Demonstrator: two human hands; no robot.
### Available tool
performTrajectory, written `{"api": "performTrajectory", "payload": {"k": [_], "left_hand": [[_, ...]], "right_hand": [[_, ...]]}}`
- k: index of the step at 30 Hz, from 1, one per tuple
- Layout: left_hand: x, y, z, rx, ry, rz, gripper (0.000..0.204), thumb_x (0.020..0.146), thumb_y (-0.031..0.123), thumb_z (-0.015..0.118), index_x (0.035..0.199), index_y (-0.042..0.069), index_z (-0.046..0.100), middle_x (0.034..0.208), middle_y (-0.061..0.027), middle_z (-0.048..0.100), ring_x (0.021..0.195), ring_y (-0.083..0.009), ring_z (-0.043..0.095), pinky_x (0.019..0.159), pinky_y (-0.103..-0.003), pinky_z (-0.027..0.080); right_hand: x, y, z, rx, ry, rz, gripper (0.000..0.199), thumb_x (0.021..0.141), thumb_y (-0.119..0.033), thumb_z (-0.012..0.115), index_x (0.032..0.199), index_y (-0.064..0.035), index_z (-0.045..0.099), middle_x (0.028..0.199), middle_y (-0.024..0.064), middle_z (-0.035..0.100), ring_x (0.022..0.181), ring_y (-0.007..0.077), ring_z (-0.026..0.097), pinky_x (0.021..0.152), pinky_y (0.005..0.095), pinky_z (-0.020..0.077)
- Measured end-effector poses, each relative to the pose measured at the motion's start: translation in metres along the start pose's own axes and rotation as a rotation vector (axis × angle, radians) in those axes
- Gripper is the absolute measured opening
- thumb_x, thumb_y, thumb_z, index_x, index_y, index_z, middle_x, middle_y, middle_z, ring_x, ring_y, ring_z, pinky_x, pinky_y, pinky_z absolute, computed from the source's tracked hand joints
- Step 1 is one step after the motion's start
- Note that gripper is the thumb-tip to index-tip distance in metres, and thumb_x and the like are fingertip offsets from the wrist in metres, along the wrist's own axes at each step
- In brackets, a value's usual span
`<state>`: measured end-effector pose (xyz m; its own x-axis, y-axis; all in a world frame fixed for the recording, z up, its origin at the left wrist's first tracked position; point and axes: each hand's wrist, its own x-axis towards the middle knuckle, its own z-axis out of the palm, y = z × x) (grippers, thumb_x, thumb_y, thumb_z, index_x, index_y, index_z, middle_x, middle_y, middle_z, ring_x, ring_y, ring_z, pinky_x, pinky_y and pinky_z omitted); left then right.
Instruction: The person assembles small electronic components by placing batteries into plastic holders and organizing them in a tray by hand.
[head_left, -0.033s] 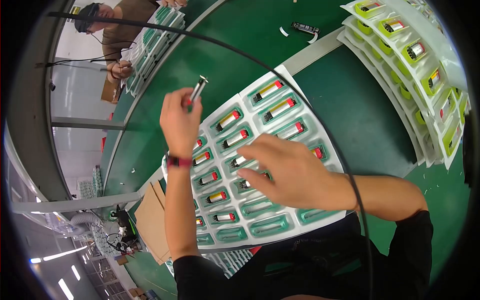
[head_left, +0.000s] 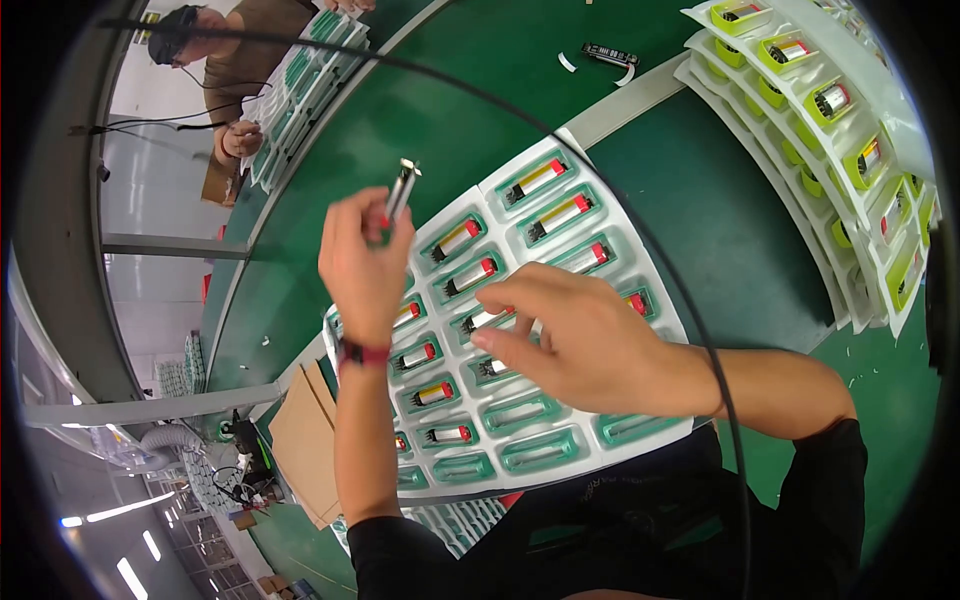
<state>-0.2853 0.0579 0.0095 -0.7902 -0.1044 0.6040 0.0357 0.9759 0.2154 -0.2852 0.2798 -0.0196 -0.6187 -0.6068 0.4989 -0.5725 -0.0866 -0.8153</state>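
Note:
My left hand is raised over the far-left edge of a white moulded tray. It pinches a small battery cell, a silvery cylinder with a metal tab on its far end and red at the fingers. My right hand is above the tray's middle, thumb and forefinger apart. A cell in a tray pocket shows between those fingertips, and I cannot tell whether they touch it. Several pockets hold red-ended cells with dark ends; an unfilled green pocket is among those nearest me.
Stacked white trays with yellow-green pockets stand at the far right. A black cable crosses above the bench. A dark electronic part lies at the back. Brown cardboard is at left. Another person handles trays at far left.
My left hand has shifted slightly right and nearer me with the cell. My right thumb has moved slightly, and its fingers have curled a little.

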Motion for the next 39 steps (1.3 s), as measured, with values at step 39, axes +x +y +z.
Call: {"api": "performTrajectory", "payload": {"k": [39], "left_hand": [[-0.085, 0.062, -0.094, -0.700, -0.172, -0.119, 0.021, 0.065, -0.009, 0.072, 0.082, -0.001, 0.065, 0.095, -0.0154, 0.068, 0.081, -0.0194, 0.066, 0.070, -0.027, 0.054]], "right_hand": [[0.018, -0.019, -0.017, 0.878, -0.683, 0.686, 0.026, 0.090, -0.014, 0.051, 0.089, 0.0074, 0.065, 0.058, -0.0012, 0.046, 0.050, 0.0043, 0.039, 0.045, 0.0205, 0.0285]]}}
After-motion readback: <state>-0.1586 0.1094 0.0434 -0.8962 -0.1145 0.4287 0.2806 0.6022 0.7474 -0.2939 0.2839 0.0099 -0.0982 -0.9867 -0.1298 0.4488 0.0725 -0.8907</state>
